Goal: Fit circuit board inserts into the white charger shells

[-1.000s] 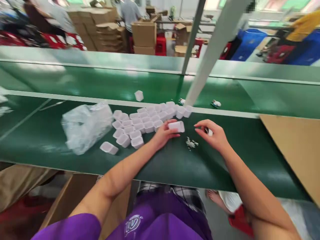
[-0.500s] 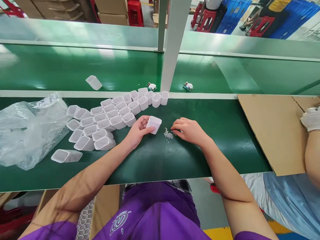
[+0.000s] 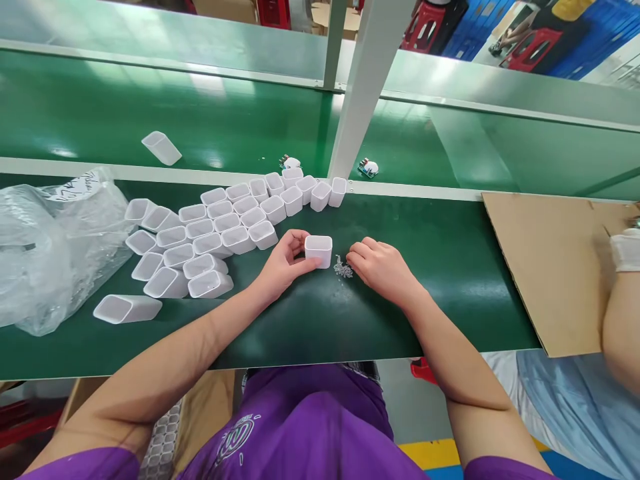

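Note:
My left hand [image 3: 286, 265] is closed round a white plastic cup [image 3: 319, 251] with rounded corners, thumb on its near side and fingers behind. The cup is held just over the green bench. Beside it lies a small pile of tiny clear pieces [image 3: 343, 267]. My right hand [image 3: 379, 264] is at the right edge of that pile, its fingers curled and their tips together; anything between them is hidden. To the left, several more white cups [image 3: 210, 247] stand in close rows, mouths up.
A crumpled clear plastic bag [image 3: 65, 247] lies at the left. A cup [image 3: 161, 148] and small circuit boards [image 3: 369, 167] lie behind the rail, near a white post [image 3: 367, 87]. Cardboard [image 3: 550, 267] covers the right end, beside another person's arm [image 3: 625, 320].
The cup in my left hand has turned from a slant to straighter, closer to the pile. The fingers of my right hand have drawn together at the pile. The view has shifted slightly.

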Demonstrator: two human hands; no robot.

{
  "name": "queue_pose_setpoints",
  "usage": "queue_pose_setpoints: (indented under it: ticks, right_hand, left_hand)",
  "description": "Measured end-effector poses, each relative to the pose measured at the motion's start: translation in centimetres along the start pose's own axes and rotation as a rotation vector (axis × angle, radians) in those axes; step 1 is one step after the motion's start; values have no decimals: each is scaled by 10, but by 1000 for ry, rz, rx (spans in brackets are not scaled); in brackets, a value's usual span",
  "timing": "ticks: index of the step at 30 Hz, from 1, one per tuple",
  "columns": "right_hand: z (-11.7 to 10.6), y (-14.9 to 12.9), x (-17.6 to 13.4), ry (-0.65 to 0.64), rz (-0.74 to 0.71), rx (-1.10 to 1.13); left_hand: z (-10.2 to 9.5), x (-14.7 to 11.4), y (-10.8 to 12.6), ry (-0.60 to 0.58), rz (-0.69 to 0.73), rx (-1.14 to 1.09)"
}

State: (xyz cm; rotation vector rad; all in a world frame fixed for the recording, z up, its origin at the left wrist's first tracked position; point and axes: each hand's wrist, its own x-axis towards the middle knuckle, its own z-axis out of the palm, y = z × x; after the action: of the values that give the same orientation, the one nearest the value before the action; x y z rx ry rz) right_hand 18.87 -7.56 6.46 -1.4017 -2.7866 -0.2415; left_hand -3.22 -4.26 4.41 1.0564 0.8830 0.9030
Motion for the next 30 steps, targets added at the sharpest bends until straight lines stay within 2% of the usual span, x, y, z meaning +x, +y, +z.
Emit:
queue_pose_setpoints:
  ticks: [2,4,8,10,12,18,22,30]
  right_hand:
    - [4,1,1,60,6,81]
    - [6,2,1,181,28,243]
    - [-3,-4,3,460,122,752]
    - [-10,-9,4,482,122,991]
    - [-15,-14,4,444,89,1126]
    - [-13,-25,5,363,6,1232]
    - [-10,-30,5,449,19,1233]
    - [-17,-28,2,580,275,1175]
  left_hand:
    - [0,-1,0,-11,24,8]
    - [1,-3,1,-30,45,16]
    - [5,-7,3,-60,22,1]
    - [7,-8,5,-48,-11,-30]
    - [8,-9,6,-15,-37,-86]
    - [10,-8,13,70,-140,-297]
    - [10,-11,10,-37,-191,-317]
    - [11,-16,4,-227,-156,-179]
